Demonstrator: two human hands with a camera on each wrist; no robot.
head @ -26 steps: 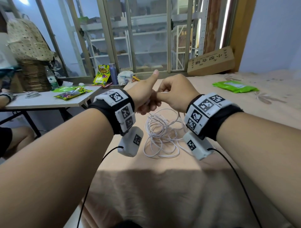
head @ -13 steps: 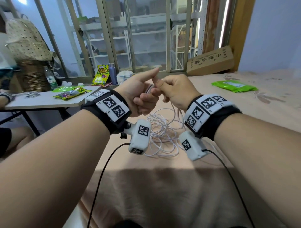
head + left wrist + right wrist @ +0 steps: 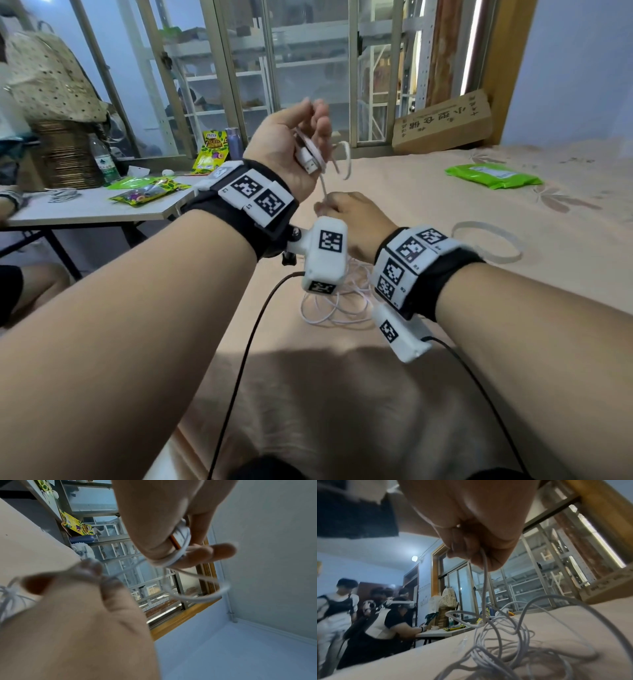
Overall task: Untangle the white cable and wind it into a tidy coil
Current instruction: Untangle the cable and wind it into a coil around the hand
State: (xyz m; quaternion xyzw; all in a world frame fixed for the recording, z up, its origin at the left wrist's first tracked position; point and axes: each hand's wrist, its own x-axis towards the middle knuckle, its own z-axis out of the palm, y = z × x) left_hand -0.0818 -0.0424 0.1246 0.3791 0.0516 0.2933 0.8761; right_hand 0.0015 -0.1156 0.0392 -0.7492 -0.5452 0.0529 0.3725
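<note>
My left hand is raised with its palm turned toward me. It holds the white cable's USB plug and a couple of wound loops against its fingers; the left wrist view shows these loops round the fingers. Just below it, my right hand pinches a strand running up to the left hand. In the right wrist view the strand drops from the curled fingers to the tangled pile. The pile lies on the bed, partly hidden by my wrists. A blurred loop stands right of my right wrist.
The beige bed spreads before me, with a green packet far right and a cardboard box by the window. A grey table with snack packets stands left, a person seated at it. Black camera leads hang from my wrists.
My left hand rose and turned palm toward me, now with loops of cable on its fingers. My right hand dropped below it, drawing a strand up from the pile.
</note>
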